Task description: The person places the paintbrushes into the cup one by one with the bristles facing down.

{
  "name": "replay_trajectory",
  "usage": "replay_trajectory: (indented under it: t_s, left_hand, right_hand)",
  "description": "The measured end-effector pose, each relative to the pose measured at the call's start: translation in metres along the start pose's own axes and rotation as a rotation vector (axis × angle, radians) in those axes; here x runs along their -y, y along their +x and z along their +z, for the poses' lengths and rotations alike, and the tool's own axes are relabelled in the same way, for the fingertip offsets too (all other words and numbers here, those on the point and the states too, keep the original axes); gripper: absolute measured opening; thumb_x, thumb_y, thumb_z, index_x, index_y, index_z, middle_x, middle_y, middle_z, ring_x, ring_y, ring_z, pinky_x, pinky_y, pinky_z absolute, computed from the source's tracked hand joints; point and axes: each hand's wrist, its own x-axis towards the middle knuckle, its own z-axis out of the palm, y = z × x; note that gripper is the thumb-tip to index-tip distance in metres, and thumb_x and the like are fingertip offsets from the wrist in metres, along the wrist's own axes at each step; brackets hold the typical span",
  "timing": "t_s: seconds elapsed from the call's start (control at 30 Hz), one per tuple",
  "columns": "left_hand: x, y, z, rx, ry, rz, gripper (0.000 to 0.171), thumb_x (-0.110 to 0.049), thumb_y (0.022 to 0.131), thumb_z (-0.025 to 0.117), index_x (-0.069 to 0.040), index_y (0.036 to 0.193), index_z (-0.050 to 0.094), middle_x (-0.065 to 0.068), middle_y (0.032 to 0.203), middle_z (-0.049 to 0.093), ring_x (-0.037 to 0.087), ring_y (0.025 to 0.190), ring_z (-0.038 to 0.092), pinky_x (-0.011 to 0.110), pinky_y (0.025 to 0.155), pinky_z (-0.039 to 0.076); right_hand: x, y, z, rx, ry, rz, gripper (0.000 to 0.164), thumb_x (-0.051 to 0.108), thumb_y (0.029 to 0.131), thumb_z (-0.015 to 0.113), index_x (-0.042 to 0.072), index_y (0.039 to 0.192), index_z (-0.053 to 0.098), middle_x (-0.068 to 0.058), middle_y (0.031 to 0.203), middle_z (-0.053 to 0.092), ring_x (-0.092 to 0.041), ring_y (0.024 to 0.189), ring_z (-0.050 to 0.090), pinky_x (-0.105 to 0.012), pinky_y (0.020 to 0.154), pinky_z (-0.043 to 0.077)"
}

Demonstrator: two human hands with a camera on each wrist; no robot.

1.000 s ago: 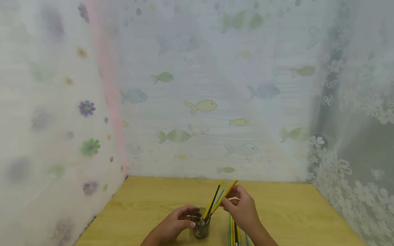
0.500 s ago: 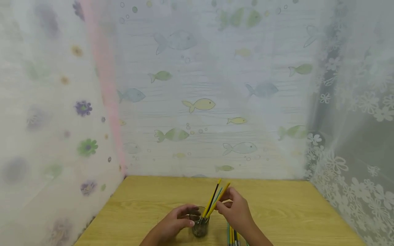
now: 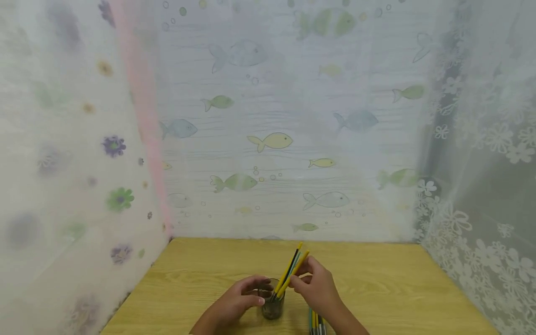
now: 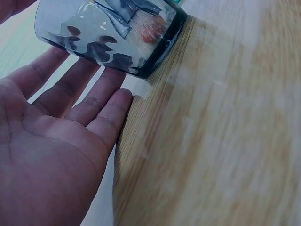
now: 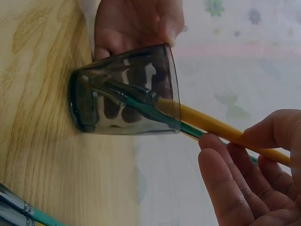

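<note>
A dark see-through glass tumbler (image 3: 273, 311) stands on the wooden table. My left hand (image 3: 235, 300) holds it from the left, thumb near the rim and fingers behind. Between thumb and fingers my right hand (image 3: 317, 287) pinches the handle of a yellow paintbrush (image 5: 209, 123), whose ferrule end is down inside the glass. A teal paintbrush (image 5: 192, 130) and a black-and-yellow paintbrush (image 3: 291, 269) lean in the glass beside it, handles up to the right. Through the glass wall, pale bristles (image 4: 146, 34) show near the bottom in the left wrist view.
Several more paintbrushes (image 3: 317, 322) lie on the table (image 3: 201, 265) under my right forearm, metal ferrules toward me. Behind the table hangs a fish-print curtain (image 3: 272, 186). A flower-print curtain (image 3: 75, 186) closes the left side, white lace (image 3: 481, 246) the right.
My right hand has moved left and brought the yellow paintbrush closer to the other handles, its tip lower than before. The left hand stays at the glass.
</note>
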Motion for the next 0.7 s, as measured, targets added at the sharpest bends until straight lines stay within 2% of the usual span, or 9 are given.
replay_trajectory:
  t_s: [0.27,0.5,0.7]
  left_hand:
    - [-0.001,0.003,0.004,0.001,0.007,0.006,0.051,-0.011,0.103,0.058,-0.001,0.152,0.046,0.022,0.148,0.054,0.035,0.135,0.056,0.038,0.106,0.051]
    - [0.002,0.002,-0.001,0.017,-0.009,0.008,0.05,-0.011,0.104,0.057,-0.004,0.153,0.046,0.017,0.149,0.054,0.031,0.135,0.055,0.036,0.106,0.051]
    - [0.001,0.002,-0.002,0.016,0.004,0.002,0.052,-0.011,0.104,0.057,-0.002,0.154,0.045,0.017,0.149,0.055,0.03,0.135,0.056,0.036,0.106,0.051]
  right_hand:
    - [-0.001,0.0,-0.005,0.008,0.036,0.011,0.031,0.021,0.098,0.072,0.001,0.118,0.059,-0.011,0.105,0.07,-0.025,0.086,0.077,-0.032,0.071,0.063]
    - [-0.003,0.004,-0.012,0.029,0.06,0.019,0.033,0.02,0.098,0.072,-0.001,0.12,0.061,-0.013,0.107,0.07,-0.03,0.09,0.077,-0.035,0.075,0.064]
    - [-0.002,0.006,-0.023,0.004,0.11,0.043,0.037,0.02,0.098,0.072,-0.002,0.124,0.059,-0.016,0.11,0.07,-0.03,0.091,0.077,-0.037,0.076,0.064]
